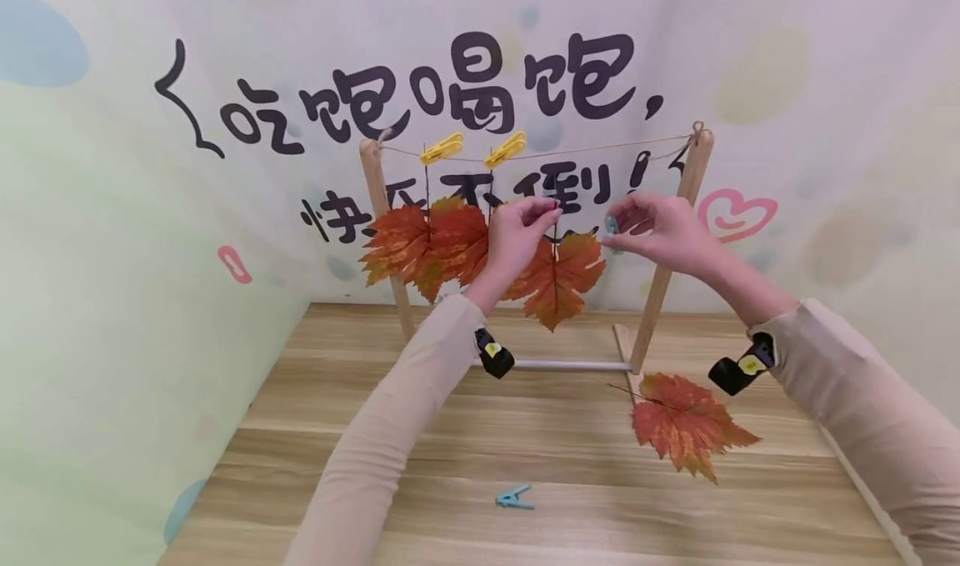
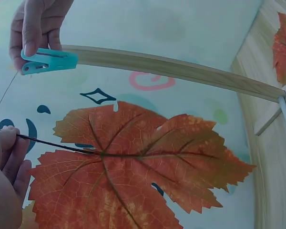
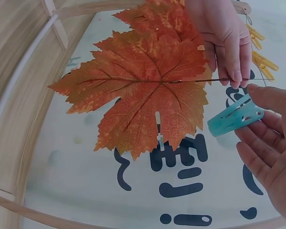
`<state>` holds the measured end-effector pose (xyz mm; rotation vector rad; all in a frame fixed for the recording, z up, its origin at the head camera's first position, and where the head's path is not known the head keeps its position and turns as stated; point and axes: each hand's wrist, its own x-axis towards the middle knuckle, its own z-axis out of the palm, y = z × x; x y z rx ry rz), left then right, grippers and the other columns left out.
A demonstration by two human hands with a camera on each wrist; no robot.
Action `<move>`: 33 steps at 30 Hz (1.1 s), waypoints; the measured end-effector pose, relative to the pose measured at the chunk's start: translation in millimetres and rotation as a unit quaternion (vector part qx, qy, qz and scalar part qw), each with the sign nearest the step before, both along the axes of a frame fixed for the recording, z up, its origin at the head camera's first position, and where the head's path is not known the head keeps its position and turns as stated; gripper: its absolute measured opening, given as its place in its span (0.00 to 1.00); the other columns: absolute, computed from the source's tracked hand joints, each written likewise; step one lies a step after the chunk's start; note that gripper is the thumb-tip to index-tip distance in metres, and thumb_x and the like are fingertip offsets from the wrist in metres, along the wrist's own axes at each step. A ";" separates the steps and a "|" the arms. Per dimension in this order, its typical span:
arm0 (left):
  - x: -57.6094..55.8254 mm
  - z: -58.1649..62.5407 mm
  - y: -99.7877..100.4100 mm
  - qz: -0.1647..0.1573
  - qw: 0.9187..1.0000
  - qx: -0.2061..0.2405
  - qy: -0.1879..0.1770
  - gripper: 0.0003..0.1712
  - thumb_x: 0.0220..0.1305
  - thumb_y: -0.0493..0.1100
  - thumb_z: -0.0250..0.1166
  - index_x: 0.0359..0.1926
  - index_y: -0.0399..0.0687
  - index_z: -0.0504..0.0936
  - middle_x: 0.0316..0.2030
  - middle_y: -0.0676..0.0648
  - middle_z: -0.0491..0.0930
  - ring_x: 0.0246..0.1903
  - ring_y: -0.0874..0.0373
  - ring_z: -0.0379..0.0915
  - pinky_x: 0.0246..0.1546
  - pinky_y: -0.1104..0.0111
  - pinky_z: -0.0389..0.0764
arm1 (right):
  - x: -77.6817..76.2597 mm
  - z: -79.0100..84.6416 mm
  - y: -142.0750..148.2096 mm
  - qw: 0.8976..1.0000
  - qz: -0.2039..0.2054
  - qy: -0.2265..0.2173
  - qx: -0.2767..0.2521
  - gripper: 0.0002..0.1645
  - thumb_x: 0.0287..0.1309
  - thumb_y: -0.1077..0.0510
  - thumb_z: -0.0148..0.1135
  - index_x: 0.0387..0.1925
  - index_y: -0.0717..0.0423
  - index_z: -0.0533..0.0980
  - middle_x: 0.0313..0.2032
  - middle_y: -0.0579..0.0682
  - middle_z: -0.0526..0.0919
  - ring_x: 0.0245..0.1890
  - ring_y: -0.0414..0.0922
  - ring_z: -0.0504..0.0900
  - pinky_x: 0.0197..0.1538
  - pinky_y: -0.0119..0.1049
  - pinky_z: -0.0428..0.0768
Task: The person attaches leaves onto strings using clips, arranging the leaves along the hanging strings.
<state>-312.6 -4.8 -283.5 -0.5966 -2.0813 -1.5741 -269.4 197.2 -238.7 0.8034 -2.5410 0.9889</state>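
Note:
My left hand (image 1: 519, 234) pinches the dark stem of an orange-red maple leaf (image 1: 558, 278), which hangs below the fingers under the string (image 1: 585, 147). To its right, my right hand (image 1: 663, 231) holds a light blue clothespin (image 3: 234, 116) between thumb and fingers, apart from the leaf and the string. Two yellow clothespins (image 1: 442, 148) sit on the string at the left, with leaf stems below them. The orange leaves (image 1: 405, 245) on those stems overlap and are partly hidden by my left hand and forearm.
A wooden frame (image 1: 686, 182) with a pale lower bar (image 1: 570, 365) carries the string. On the wooden table (image 1: 450, 441) lie a loose red leaf (image 1: 686, 423) at the right and another blue clothespin (image 1: 514, 498) near the front. A printed cloth (image 1: 300, 41) hangs behind.

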 end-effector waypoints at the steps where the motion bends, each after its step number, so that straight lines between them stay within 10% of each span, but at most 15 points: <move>1: -1.1 1.9 0.7 0.003 1.000 0.003 0.001 0.12 0.55 0.39 0.64 0.40 0.37 0.83 0.35 0.44 0.83 0.33 0.60 0.79 0.37 0.78 0.77 | 0.2 1.8 -0.3 1.000 -0.002 0.001 0.002 0.17 0.44 0.64 0.69 0.39 0.64 0.76 0.31 0.56 0.81 0.27 0.32 0.77 0.32 0.21 0.75; 16: -11.7 25.2 11.6 0.048 0.998 0.029 -0.042 0.13 0.56 0.43 0.64 0.41 0.43 0.83 0.36 0.48 0.83 0.33 0.64 0.77 0.35 0.81 0.76 | -9.2 24.3 -5.9 0.998 -0.021 0.045 -0.040 0.18 0.49 0.62 0.66 0.44 0.65 0.76 0.34 0.56 0.81 0.31 0.27 0.75 0.37 0.17 0.74; 33: -18.9 23.9 11.1 0.065 0.997 -0.006 -0.048 0.13 0.55 0.43 0.65 0.41 0.43 0.83 0.36 0.48 0.83 0.34 0.62 0.77 0.35 0.79 0.76 | -20.2 48.6 -24.5 0.980 -0.042 0.023 -0.192 0.19 0.53 0.63 0.62 0.48 0.66 0.73 0.34 0.44 0.77 0.35 0.36 0.77 0.40 0.20 0.74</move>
